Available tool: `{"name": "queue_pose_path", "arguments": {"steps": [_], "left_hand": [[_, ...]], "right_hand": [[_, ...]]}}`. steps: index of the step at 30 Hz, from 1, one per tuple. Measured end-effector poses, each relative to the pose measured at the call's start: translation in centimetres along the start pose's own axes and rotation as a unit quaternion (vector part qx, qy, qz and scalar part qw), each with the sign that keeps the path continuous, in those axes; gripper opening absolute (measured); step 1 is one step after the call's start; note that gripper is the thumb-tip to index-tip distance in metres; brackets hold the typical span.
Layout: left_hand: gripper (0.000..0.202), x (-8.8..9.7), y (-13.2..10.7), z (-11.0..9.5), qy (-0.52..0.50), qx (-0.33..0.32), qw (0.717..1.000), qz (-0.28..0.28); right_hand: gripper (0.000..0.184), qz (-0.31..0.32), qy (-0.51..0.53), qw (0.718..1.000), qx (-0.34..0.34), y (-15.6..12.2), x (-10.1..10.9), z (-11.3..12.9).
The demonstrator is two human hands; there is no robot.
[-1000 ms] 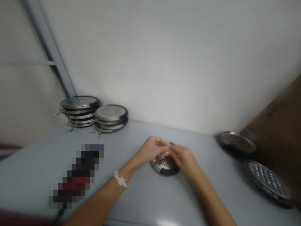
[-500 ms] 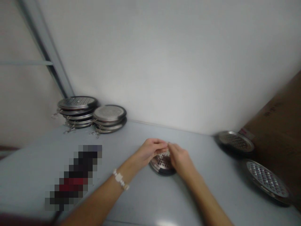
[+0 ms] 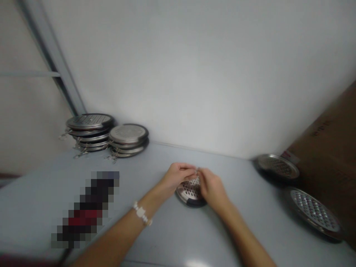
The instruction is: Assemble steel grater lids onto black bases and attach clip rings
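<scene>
A round perforated steel strainer [image 3: 190, 193] with a dark rim lies on the grey table [image 3: 172, 237] below my hands. My left hand [image 3: 178, 176], with a white beaded bracelet [image 3: 141, 214] on its wrist, and my right hand [image 3: 213, 190] meet at the strainer's far rim. Their fingertips pinch together there, and whatever small part they hold is hidden by the fingers.
Two stacks of similar strainers [image 3: 89, 128] [image 3: 128, 135] with small wire clips stand at the back left. Two single strainers [image 3: 277, 167] [image 3: 315, 214] lie at the right, beside a brown cardboard box [image 3: 328, 141]. A pixelated object [image 3: 86, 209] lies on the table's left.
My fingers have shifted slightly at the strainer's far rim. The whole scene has drifted a little left as my head moved.
</scene>
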State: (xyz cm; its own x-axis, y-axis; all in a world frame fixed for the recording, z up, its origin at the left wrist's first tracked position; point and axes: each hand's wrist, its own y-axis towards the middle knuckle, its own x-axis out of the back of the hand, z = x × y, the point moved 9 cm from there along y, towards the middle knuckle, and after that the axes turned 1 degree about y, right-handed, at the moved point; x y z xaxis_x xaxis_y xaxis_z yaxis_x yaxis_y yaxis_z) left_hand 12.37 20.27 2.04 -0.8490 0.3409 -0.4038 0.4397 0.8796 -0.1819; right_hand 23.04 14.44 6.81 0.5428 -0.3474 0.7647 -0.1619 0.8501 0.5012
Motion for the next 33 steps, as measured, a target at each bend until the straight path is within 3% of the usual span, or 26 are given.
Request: {"name": "queue_pose_path", "arguments": {"steps": [11, 33], "left_hand": [[0.012, -0.16, 0.03, -0.51, 0.004, -0.031, 1.0, -0.002], [0.022, -0.69, 0.15, -0.41, 0.11, -0.052, 0.992, 0.03]], "right_hand": [[0.024, -0.018, 0.098, 0.995, -0.001, 0.25, 0.69, 0.72], [0.026, -0.014, 0.124, 0.992, -0.012, 0.0, 0.35, 0.71]]}}
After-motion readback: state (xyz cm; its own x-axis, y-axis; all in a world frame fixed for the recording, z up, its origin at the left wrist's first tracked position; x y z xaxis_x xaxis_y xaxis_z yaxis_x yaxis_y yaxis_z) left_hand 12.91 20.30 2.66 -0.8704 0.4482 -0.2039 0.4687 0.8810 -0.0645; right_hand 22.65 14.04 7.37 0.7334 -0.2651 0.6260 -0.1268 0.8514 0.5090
